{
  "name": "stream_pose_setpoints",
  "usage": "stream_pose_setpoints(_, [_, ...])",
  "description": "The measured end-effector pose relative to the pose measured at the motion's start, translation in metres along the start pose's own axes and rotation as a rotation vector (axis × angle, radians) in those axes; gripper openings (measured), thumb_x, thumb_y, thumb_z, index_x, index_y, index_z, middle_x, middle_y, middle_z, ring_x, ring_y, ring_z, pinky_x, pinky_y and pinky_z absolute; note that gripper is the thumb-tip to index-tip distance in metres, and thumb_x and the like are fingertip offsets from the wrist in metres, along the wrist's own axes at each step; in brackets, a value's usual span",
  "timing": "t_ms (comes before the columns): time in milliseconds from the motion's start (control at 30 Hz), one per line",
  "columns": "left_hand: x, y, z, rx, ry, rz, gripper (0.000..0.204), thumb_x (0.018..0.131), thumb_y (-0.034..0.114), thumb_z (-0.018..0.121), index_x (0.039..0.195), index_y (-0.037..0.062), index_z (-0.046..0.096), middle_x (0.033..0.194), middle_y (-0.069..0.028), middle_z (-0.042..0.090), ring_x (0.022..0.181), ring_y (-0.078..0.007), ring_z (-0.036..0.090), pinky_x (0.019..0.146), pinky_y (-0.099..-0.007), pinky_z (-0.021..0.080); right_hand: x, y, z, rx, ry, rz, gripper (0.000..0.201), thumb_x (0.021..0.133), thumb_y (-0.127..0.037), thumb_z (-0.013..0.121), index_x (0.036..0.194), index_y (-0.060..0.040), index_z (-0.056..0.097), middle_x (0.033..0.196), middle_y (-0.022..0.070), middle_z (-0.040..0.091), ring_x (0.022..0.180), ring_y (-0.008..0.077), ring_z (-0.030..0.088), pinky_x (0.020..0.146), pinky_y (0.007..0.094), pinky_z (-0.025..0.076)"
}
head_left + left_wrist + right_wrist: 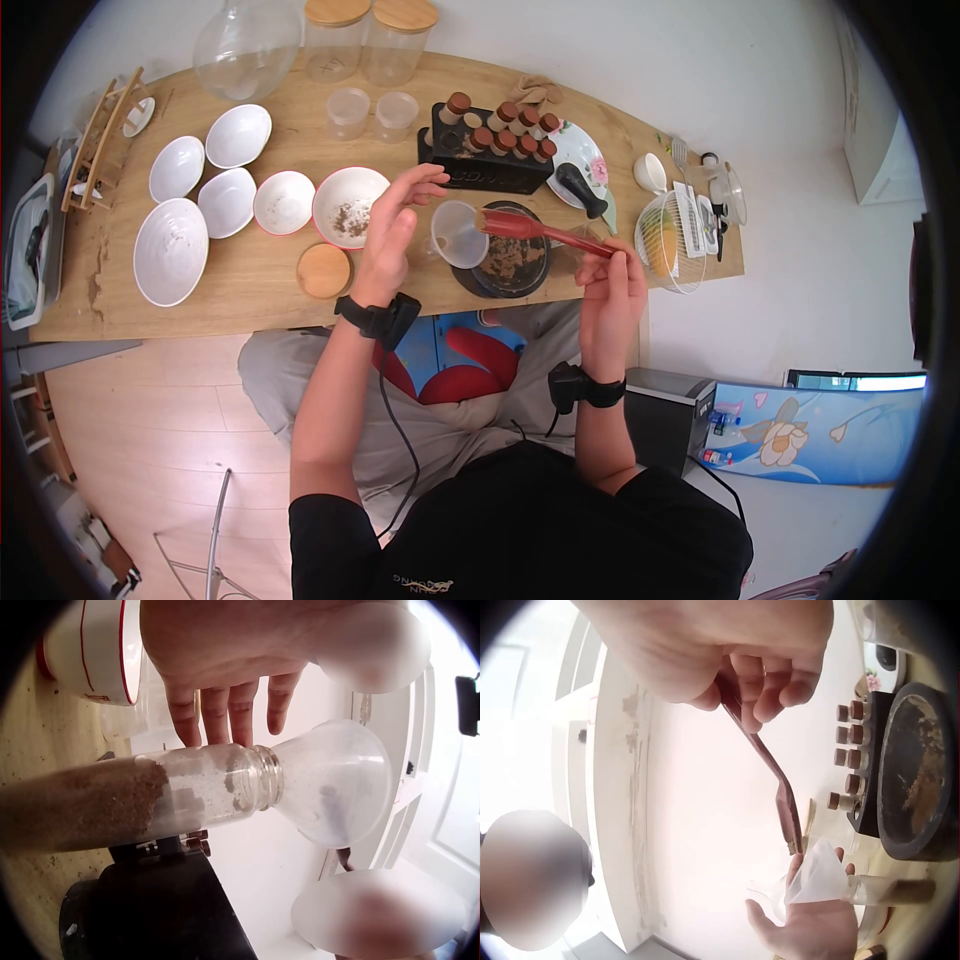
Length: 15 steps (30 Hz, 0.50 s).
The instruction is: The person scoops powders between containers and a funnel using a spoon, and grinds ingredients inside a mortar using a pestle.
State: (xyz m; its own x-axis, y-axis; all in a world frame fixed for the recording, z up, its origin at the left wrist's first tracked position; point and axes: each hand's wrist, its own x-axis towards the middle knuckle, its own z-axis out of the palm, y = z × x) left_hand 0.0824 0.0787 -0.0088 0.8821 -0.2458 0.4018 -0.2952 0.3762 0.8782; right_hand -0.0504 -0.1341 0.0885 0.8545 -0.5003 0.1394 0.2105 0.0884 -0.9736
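Observation:
My left hand (392,235) is by the funnel with its fingers extended, and in the left wrist view the fingertips come right at the neck of a glass bottle (202,776). Brown powder fills the bottle's lower part, and a translucent plastic funnel (337,780) sits in its mouth. My right hand (612,300) pinches the handle of a dark red, long-handled tool (515,226). Its wide, tan-tipped end overlaps the funnel's rim in the head view. Behind the funnel stands a black mortar (490,288) with brown powder (512,262) inside.
A black rack (480,175) of cork-topped vials stands behind the mortar. A black pestle (578,190) rests on a floral plate (580,150). White bowls (172,250) spread to the left, beside a round wooden lid (324,270). A wire basket (668,245) is at right.

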Motion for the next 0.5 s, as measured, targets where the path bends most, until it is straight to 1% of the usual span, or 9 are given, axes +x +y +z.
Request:
stream_pose_setpoints(33, [0.000,0.000,0.000,-0.001,-0.001,0.000,0.086,0.089,0.069,0.037,0.128,-0.0061,0.052,0.120,-0.0185,0.060,0.108,-0.0248,0.058,0.093,-0.0359,0.041,-0.003,-0.002,0.003,-0.072,-0.045,-0.066,0.024,0.102,-0.015,0.048,0.118,0.0017,0.055,0.095,0.0113,0.066,0.075,0.0128,0.056,0.071,0.0257,0.045])
stream_pose_setpoints(67, [0.000,0.000,0.000,-0.001,0.000,0.000,0.086,0.089,0.069,0.037,0.128,-0.0061,0.052,0.120,-0.0185,0.060,0.108,-0.0248,0.058,0.093,-0.0359,0.041,-0.005,-0.003,0.005,-0.072,-0.046,-0.065,0.024,0.102,-0.015,0.048,0.118,0.0017,0.055,0.095,0.0113,0.066,0.075,0.0128,0.056,0.071,0.0257,0.045])
stream_pose_setpoints(133, [0.000,0.000,0.000,-0.008,0.004,0.001,0.086,0.089,0.069,0.037,0.128,-0.0063,0.051,0.120,-0.0185,0.060,0.108,-0.0248,0.058,0.093,-0.0360,0.041,-0.008,-0.005,0.008,-0.168,-0.119,-0.188,0.025,0.102,-0.014,0.048,0.119,0.0028,0.054,0.098,0.0130,0.066,0.077,0.0134,0.057,0.073,0.0257,0.045])
stream_pose_setpoints(167, [0.000,0.000,0.000,-0.008,0.005,0.001,0.086,0.089,0.069,0.037,0.128,-0.0063,0.051,0.120,-0.0185,0.060,0.108,-0.0248,0.058,0.093,-0.0360,0.041,-0.008,-0.006,0.007,-0.169,-0.120,-0.188,0.025,0.102,-0.014,0.048,0.119,0.0028,0.054,0.098,0.0130,0.066,0.077,0.0134,0.057,0.073,0.0257,0.045])
stream_pose_setpoints(233, [0.000,0.000,0.000,-0.007,0.004,-0.001,0.086,0.089,0.069,0.037,0.128,-0.0064,0.051,0.120,-0.0184,0.060,0.108,-0.0247,0.058,0.093,-0.0360,0.041,-0.007,-0.009,0.005,-0.181,-0.126,-0.246,0.025,0.102,-0.013,0.048,0.120,0.0033,0.054,0.100,0.0139,0.066,0.077,0.0138,0.057,0.073,0.0261,0.045])
stream_pose_setpoints(400, [0.000,0.002,0.000,-0.004,0.001,0.003,0.086,0.089,0.069,0.037,0.128,-0.0062,0.051,0.120,-0.0183,0.060,0.108,-0.0246,0.058,0.093,-0.0356,0.040,0.004,-0.012,-0.008,-0.168,-0.047,-0.239,0.024,0.101,-0.011,0.050,0.119,0.0040,0.054,0.098,0.0137,0.066,0.077,0.0135,0.057,0.073,0.0262,0.046])
stream_pose_setpoints(467, [0.000,0.002,0.000,-0.003,0.000,0.003,0.086,0.089,0.069,0.037,0.128,-0.0062,0.051,0.120,-0.0183,0.060,0.108,-0.0245,0.058,0.093,-0.0355,0.040,0.008,-0.008,-0.015,-0.297,-0.004,-0.220,0.022,0.100,-0.011,0.052,0.116,0.0030,0.057,0.094,0.0104,0.066,0.077,0.0112,0.057,0.071,0.0241,0.046])
stream_pose_setpoints(500, [0.001,0.002,0.000,-0.002,-0.001,0.003,0.086,0.089,0.069,0.037,0.128,-0.0061,0.051,0.120,-0.0184,0.060,0.108,-0.0245,0.058,0.093,-0.0354,0.040,0.010,-0.005,-0.017,-0.297,-0.004,-0.221,0.022,0.100,-0.011,0.052,0.116,0.0030,0.057,0.094,0.0104,0.066,0.077,0.0112,0.057,0.071,0.0241,0.046])
